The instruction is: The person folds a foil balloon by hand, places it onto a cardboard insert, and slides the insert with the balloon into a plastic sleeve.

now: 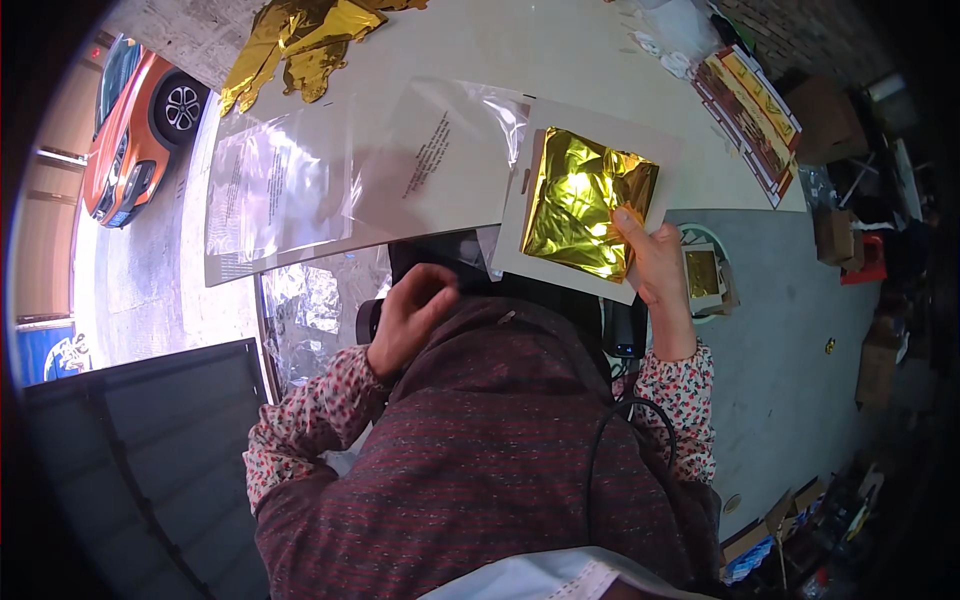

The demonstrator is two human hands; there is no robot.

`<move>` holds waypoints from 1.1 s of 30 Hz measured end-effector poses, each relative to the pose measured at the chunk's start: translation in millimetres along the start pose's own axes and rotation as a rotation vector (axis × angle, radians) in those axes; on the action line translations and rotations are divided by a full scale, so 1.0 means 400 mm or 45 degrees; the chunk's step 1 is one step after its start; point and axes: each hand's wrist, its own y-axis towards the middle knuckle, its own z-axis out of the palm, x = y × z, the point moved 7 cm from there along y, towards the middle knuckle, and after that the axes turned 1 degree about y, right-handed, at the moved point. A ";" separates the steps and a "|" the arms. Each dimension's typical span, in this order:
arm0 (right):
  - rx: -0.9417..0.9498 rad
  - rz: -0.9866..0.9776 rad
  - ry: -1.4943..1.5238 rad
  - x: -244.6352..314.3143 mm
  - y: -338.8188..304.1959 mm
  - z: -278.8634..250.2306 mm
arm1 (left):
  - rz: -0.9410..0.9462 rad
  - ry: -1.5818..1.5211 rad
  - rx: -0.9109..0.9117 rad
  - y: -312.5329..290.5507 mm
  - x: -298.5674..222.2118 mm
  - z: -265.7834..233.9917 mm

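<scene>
A square sheet of shiny gold foil (580, 205) lies creased on a larger white card (515, 215) at the table's front edge. My right hand (655, 260) is closed on the right side of the foil, its thumb resting on top; its other fingers are mostly hidden. My left hand (410, 315) hovers in front of the table edge, fingers loosely curled with a gap to the thumb, and nothing visible in it. To the left of the card lie clear plastic bags (425, 155) printed with small dark text.
Crumpled gold foil (300, 50) sits at the table's far left. A colourful printed sheet (750, 120) lies at the right end. Below the table's right side stands a round bin (700, 235) holding a gold-and-white card. Cardboard boxes (835, 120) line the right; an orange car (135, 140) stands outside.
</scene>
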 end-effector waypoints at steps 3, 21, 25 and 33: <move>0.013 0.001 0.017 -0.008 0.003 -0.007 | -0.509 -0.987 -0.065 0.021 0.045 0.077; -0.001 0.027 -0.034 0.004 -0.017 -0.005 | -0.646 -1.339 -0.198 0.038 0.041 0.163; 0.014 0.028 -0.022 -0.003 -0.014 -0.009 | -0.646 -1.402 -0.173 0.033 0.036 0.166; -0.006 0.020 -0.062 0.005 -0.019 -0.005 | -0.538 -1.151 -0.209 0.025 0.016 0.146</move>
